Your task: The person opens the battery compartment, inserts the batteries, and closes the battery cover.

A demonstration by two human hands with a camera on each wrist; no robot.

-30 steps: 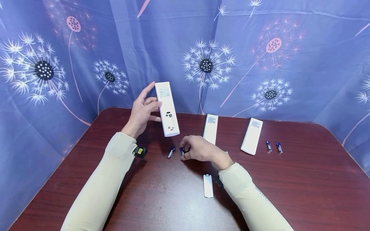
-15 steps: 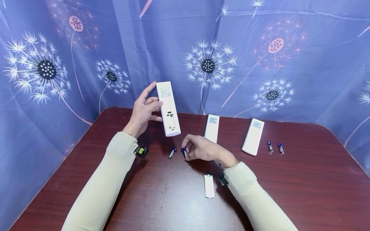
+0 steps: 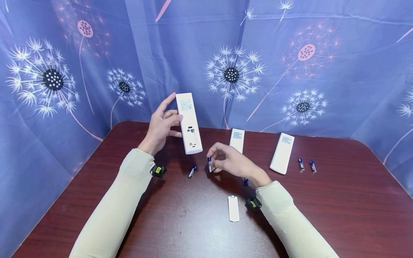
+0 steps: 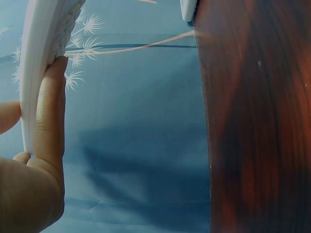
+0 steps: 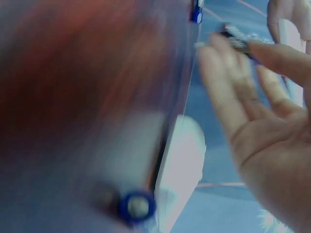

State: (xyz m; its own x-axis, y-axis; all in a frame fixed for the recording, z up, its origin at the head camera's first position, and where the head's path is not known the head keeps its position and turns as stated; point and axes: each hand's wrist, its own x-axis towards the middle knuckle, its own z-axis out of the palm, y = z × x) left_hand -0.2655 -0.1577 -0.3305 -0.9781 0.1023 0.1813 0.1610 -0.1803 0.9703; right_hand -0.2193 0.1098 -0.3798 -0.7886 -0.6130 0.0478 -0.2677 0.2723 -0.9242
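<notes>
My left hand [image 3: 161,125] holds a white remote [image 3: 188,123] upright above the table's far side, its back with the open battery bay facing me. In the left wrist view the remote [image 4: 41,58] is seen edge-on against my fingers [image 4: 48,116]. My right hand [image 3: 215,162] hovers just below the remote and pinches a small blue battery [image 3: 209,164] at its fingertips. The right wrist view is blurred but shows the battery [image 5: 238,41] at the fingertips. A second battery [image 3: 191,171] lies on the table to the left. The white battery cover [image 3: 233,208] lies nearer to me.
Two more white remotes [image 3: 237,140] [image 3: 282,153] lie face down on the dark red table [image 3: 338,200]. Two batteries [image 3: 301,164] [image 3: 312,166] sit right of them, and another battery [image 3: 246,181] lies by my right wrist. A flowered blue curtain [image 3: 290,71] hangs behind.
My right hand has lifted one battery off the table and moved up and a little right. A battery by the right wrist has come into sight. The left hand has barely moved.
</notes>
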